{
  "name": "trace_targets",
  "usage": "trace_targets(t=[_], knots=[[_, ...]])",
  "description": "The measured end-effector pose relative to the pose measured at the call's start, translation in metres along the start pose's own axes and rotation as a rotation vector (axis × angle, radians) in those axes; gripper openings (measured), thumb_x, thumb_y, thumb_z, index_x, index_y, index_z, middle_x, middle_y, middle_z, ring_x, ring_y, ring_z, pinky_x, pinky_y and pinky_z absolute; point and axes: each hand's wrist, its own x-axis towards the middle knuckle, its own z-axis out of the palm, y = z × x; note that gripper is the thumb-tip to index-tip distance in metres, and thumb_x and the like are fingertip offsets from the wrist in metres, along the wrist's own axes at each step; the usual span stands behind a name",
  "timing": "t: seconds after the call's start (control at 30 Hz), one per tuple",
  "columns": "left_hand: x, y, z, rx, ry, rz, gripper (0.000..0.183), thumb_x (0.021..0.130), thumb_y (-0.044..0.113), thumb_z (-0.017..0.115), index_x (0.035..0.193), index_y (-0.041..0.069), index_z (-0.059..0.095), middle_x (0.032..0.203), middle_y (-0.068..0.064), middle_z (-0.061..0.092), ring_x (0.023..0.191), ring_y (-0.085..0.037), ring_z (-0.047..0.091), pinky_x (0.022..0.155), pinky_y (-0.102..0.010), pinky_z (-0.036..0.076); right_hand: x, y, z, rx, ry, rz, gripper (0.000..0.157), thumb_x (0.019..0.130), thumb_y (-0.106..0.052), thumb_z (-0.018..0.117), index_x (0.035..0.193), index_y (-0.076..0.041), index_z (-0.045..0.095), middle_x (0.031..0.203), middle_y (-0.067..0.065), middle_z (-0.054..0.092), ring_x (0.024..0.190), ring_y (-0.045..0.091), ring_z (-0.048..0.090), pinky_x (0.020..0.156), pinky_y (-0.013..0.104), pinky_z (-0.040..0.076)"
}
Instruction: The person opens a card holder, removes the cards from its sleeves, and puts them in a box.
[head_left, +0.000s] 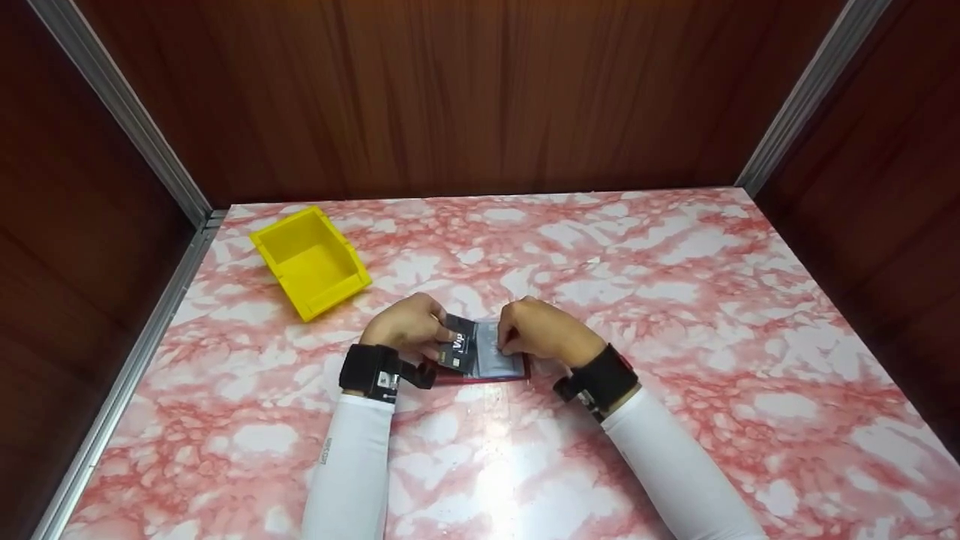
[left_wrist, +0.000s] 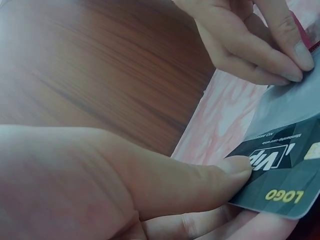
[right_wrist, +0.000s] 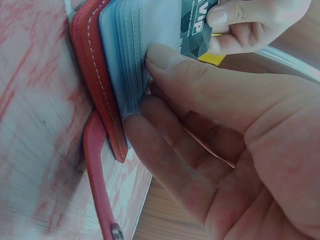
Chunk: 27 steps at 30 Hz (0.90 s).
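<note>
A red card holder (right_wrist: 102,80) with white stitching lies opened on the table, a stack of clear plastic sleeves (right_wrist: 129,60) inside it. My left hand (head_left: 409,328) pinches a black card (left_wrist: 280,172) marked "VIP" and "LOGO" between thumb and fingers. The card's inner edge meets a clear sleeve; whether it is inside the sleeve I cannot tell. Opposite it, my right hand (head_left: 546,330) pinches the free side of a sleeve between thumb and fingers. A red strap (right_wrist: 95,165) with a metal snap hangs off the holder.
A yellow bin (head_left: 337,295) stands on the pink-and-white marbled table (head_left: 675,315), beyond and left of my left hand. Brown wood-grain panels (head_left: 480,97) with grey metal corner posts enclose the table at the back and both sides.
</note>
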Motion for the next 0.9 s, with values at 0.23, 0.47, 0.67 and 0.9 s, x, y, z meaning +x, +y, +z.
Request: trace_targets(t=[0.23,0.47,0.67,0.9], knots=[[-0.002,-0.002,-0.007,0.033,0.035,0.041,0.013,0.101,0.007,0.074,0.105,0.006,0.062,0.104,-0.01,0.068,0.071,-0.015,0.068,0.065,-0.024,0.059,0.0,0.0,0.001,0.004,0.003,0.01,0.007,0.086,-0.005,0.089,0.091,-0.008,0.087,0.097,0.009,0.083,0.094,0.025,0.077,0.089,0.039,0.064],[-0.016,-0.007,-0.028,0.223,0.212,0.148,0.02,0.103,0.008,0.066,0.116,-0.004,0.076,0.11,-0.017,0.075,0.095,-0.02,0.064,0.087,-0.03,0.054,-0.001,-0.001,0.001,0.012,0.019,-0.003,0.005,0.087,-0.004,0.088,0.09,-0.007,0.086,0.097,0.009,0.083,0.094,0.026,0.078,0.089,0.039,0.064],[-0.039,-0.013,-0.054,0.223,0.496,0.163,0.029,0.102,0.005,0.065,0.128,-0.003,0.077,0.126,-0.027,0.076,0.11,-0.033,0.068,0.104,-0.044,0.054,-0.001,-0.001,0.001,0.007,0.013,0.012,0.005,0.087,-0.004,0.088,0.091,-0.006,0.086,0.098,0.01,0.083,0.096,0.027,0.077,0.09,0.041,0.065],[-0.056,-0.02,-0.076,0.217,0.79,0.19,0.029,0.103,0.006,0.068,0.13,0.007,0.079,0.134,-0.022,0.076,0.123,-0.042,0.071,0.109,-0.055,0.054,0.0,0.001,0.003,0.011,0.013,0.031,0.006,0.087,-0.003,0.088,0.092,-0.007,0.086,0.098,0.01,0.083,0.095,0.026,0.077,0.09,0.041,0.065]])
